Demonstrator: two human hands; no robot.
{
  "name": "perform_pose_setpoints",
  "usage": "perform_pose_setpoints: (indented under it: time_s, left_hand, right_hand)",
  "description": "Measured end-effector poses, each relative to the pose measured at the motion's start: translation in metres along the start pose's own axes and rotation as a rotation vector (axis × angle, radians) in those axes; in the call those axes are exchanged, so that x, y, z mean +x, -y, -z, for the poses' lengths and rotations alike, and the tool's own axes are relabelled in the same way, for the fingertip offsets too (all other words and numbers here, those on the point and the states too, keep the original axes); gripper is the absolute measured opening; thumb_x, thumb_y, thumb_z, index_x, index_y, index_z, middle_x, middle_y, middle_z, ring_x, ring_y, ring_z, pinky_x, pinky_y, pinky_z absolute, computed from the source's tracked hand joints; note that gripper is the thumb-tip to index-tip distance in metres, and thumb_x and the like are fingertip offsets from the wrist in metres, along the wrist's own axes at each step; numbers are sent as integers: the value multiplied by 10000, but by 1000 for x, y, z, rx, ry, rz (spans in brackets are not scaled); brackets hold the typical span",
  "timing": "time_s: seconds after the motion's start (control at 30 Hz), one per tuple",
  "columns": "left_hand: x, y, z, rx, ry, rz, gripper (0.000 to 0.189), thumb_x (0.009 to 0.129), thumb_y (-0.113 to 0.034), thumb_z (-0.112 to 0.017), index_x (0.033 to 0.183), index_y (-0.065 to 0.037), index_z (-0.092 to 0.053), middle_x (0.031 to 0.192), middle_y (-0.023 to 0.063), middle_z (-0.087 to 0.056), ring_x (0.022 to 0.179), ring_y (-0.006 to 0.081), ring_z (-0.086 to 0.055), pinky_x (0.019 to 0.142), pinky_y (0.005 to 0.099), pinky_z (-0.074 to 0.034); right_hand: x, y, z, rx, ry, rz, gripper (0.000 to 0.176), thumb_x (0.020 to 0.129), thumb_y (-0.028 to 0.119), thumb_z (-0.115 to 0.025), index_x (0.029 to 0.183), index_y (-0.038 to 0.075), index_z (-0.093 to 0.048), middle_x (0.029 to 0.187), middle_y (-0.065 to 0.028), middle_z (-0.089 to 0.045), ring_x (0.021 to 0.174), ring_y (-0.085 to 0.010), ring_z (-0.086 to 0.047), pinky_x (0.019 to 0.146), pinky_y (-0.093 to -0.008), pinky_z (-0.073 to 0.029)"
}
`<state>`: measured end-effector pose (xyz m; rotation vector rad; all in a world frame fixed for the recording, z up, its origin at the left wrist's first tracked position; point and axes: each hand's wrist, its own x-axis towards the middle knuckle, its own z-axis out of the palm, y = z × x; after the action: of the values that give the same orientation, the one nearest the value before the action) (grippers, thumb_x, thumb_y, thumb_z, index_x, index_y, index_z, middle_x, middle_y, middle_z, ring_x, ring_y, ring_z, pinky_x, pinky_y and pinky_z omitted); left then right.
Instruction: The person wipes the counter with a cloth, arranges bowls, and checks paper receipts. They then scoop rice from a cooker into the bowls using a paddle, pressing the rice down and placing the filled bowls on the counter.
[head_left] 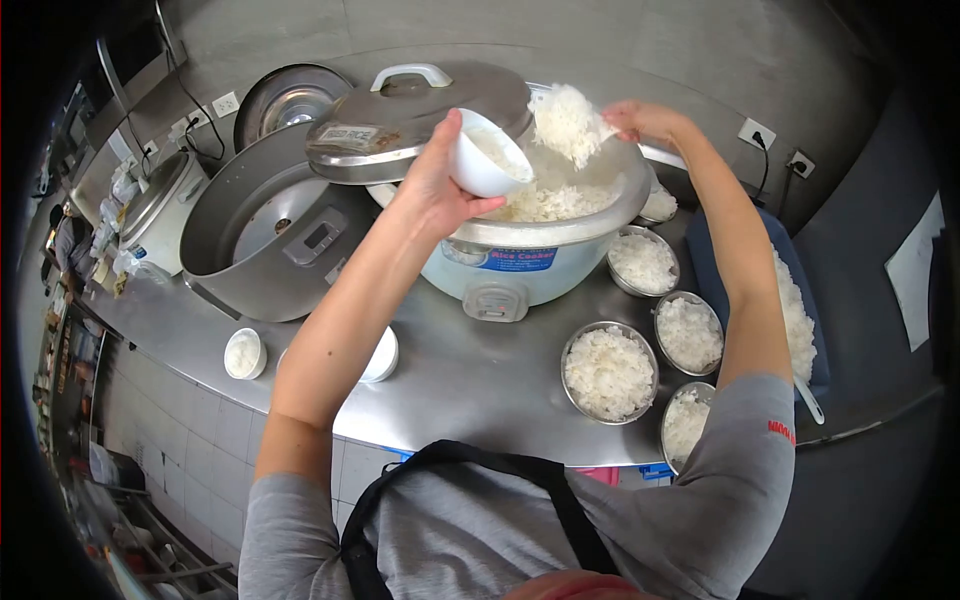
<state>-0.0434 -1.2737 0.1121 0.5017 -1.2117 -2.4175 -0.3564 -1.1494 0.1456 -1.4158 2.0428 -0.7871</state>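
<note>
- Left hand (437,186) is raised over the cooker, fingers wrapped tight around a small white bowl (487,158). The bowl is tilted with its mouth toward the rice.
- Right hand (640,120) is closed on the handle of a rice scoop (603,131). Most of the scoop is hidden under a clump of cooked rice (567,122) lifted above the pot, just beside the bowl.
- Open rice cooker (520,255) sits mid-counter with a blue label, full of white rice.
- Its steel lid (420,115) leans on the cooker's left rim.
- A big grey pot (265,235) stands just left of the cooker, with a second lid (285,100) behind it.
- A white cooker (160,210) sits at far left.
- Metal bowls of rice are clustered right of the cooker: (608,372), (688,333), (642,263), (685,425).
- Two small white bowls sit near the front edge: (244,353) and (381,357), the second partly hidden behind the left arm.
- A blue tray (712,262) with heaped rice is at far right, with a white spoon (810,400) on it.
- Stainless counter (470,385) has a tiled front below it.
- Grey wall behind carries wall sockets (757,133).
</note>
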Motion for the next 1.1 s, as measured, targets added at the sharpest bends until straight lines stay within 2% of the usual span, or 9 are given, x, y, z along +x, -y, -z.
perform_pose_setpoints:
  time_s: [0.13, 0.23, 0.3, 0.4, 0.5, 0.63, 0.77, 0.97, 1.1]
  left_hand:
    - [11, 12, -37, -114, 21, -21, 674, 837, -553, -493, 1317, -120, -303, 1321, 149, -367, 1216, 351, -362, 981, 547, -286]
    - [26, 17, -57, -205, -15, -22, 641, 868, -538, -442, 1320, -105, -299, 1332, 151, -351, 1223, 349, -352, 987, 558, -276]
    - [32, 17, -62, -210, -16, -26, 619, 883, -530, -408, 1315, -99, -305, 1328, 154, -355, 1219, 348, -356, 994, 552, -273]
    - [34, 12, -66, -207, 15, -15, 592, 900, -516, -355, 1310, -91, -311, 1321, 157, -361, 1205, 348, -371, 994, 540, -283]
    - [37, 4, -60, -239, 56, -37, 570, 897, -504, -343, 1298, -100, -330, 1305, 148, -392, 1189, 356, -395, 987, 552, -277]
    - [27, -4, -55, -364, 37, -35, 563, 890, -496, -345, 1294, -103, -334, 1310, 152, -390, 1200, 352, -391, 995, 557, -259]
    - [36, -3, -54, -319, 39, -63, 572, 897, -496, -337, 1298, -88, -324, 1328, 156, -361, 1207, 353, -379, 1003, 557, -253]
    - [18, -21, -43, -295, 10, -120, 584, 910, -503, -327, 1297, -65, -313, 1330, 155, -357, 1211, 351, -370, 1008, 547, -262]
    - [0, -27, -33, -342, 74, -132, 570, 921, -494, -300, 1313, -80, -296, 1335, 170, -343, 1211, 372, -369, 958, 562, -354]
  right_hand:
    - [-22, 46, 16, -298, -232, -61, 266, 868, 269, -511, 1014, 70, -609, 660, 7, -525, 628, -68, -490, 554, -239, -392]
    - [-54, 86, -19, -709, -363, 20, 236, 815, 177, -522, 978, 31, -610, 719, -105, -612, 709, -179, -606, 614, -313, -457]
    - [-81, 101, -58, -918, -509, 179, 224, 774, 98, -513, 959, 0, -593, 832, -213, -618, 798, -329, -613, 698, -402, -474]
    - [-99, 110, -92, -1014, -545, 231, 225, 722, 33, -551, 939, 20, -609, 788, -177, -635, 782, -352, -612, 707, -431, -485]
    - [-108, 113, -87, -902, -594, 351, 203, 777, 44, -493, 950, 0, -590, 851, -238, -603, 789, -408, -574, 707, -466, -456]
    - [-99, 104, -68, -826, -652, 30, 210, 757, 43, -525, 955, 9, -588, 828, -241, -598, 807, -408, -572, 715, -471, -451]
    - [-93, 111, -106, -907, -639, 388, 202, 739, 35, -521, 935, 15, -569, 787, -234, -597, 795, -404, -579, 712, -471, -455]
    - [-44, 65, -54, -1151, -550, -176, 263, 763, 58, -499, 987, 142, -606, 893, -127, -645, 845, -338, -617, 694, -470, -474]
    - [9, -1, -45, -1203, -444, -240, 273, 788, 88, -495, 1020, 183, -603, 977, -81, -635, 972, -296, -582, 830, -526, -376]
